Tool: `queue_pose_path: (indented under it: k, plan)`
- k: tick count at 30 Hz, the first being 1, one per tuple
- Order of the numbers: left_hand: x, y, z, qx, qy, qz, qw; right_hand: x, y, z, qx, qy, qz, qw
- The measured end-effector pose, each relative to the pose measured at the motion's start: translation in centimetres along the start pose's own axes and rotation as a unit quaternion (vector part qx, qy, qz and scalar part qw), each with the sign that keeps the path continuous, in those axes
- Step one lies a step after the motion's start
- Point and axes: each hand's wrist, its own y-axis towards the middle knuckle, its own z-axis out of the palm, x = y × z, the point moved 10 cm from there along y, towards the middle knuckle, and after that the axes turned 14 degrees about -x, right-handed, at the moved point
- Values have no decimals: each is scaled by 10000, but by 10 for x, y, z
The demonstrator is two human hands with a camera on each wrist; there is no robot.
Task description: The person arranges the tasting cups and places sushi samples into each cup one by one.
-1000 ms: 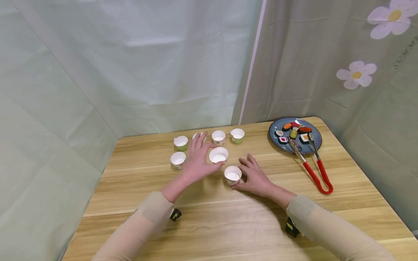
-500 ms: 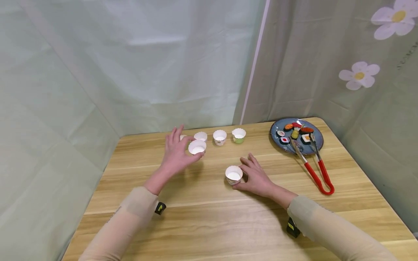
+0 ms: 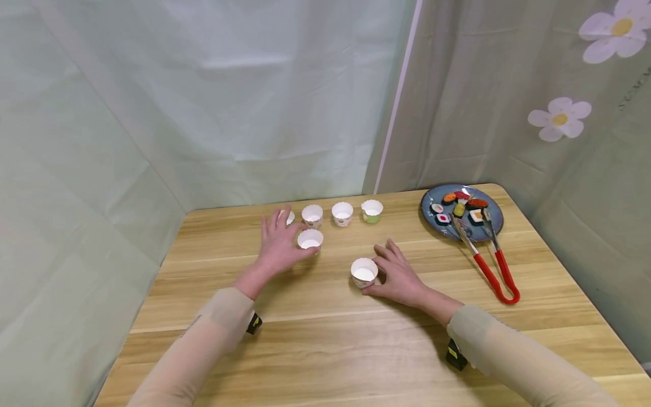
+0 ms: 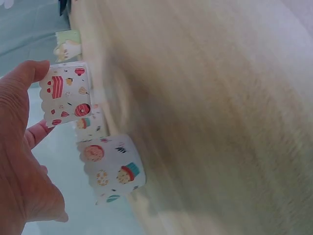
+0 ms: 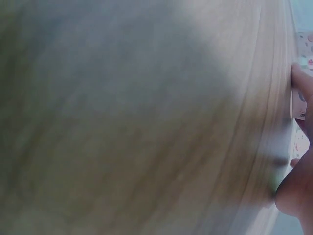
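My left hand point(image 3: 281, 249) pinches a white paper baking cup point(image 3: 310, 239) between thumb and fingers. In the left wrist view this cup point(image 4: 68, 94) carries red cake prints; whether its base touches the table I cannot tell. My right hand point(image 3: 399, 278) holds another printed baking cup point(image 3: 364, 273) by its side, upright on the table. Behind stand a partly hidden cup point(image 3: 290, 218), two printed cups, one of them in the middle point(image 3: 342, 215), and a green cup point(image 3: 372, 211). A cupcake-print cup point(image 4: 115, 169) stands nearest the left wrist camera; my left hand covers it in the head view.
A blue plate point(image 3: 432, 221) with several sushi pieces stands at the back right. Metal tongs with red handles point(image 3: 500, 277) lean on its rim, handles toward the front. A curtain point(image 3: 285, 113) hangs behind the wooden table point(image 3: 325, 350).
My left hand has carried its cup leftward from beside the right hand's cup, then slightly forward toward me and down, near the back row. The right hand has stayed in place.
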Motion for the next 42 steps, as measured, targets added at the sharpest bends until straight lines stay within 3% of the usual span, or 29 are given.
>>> queue_pose_path:
  k: [7,35,42]
  plan:
    - [2,-2,13,174,169,-27,9997,-1,1,1,-3,23,23,10000]
    - [6,-6,21,387,93,-261,9989,-4,0,3,-34,-20,42,10000]
    - [4,-2,10,83,-86,-111,9999,-3,0,3,-48,-30,24,10000]
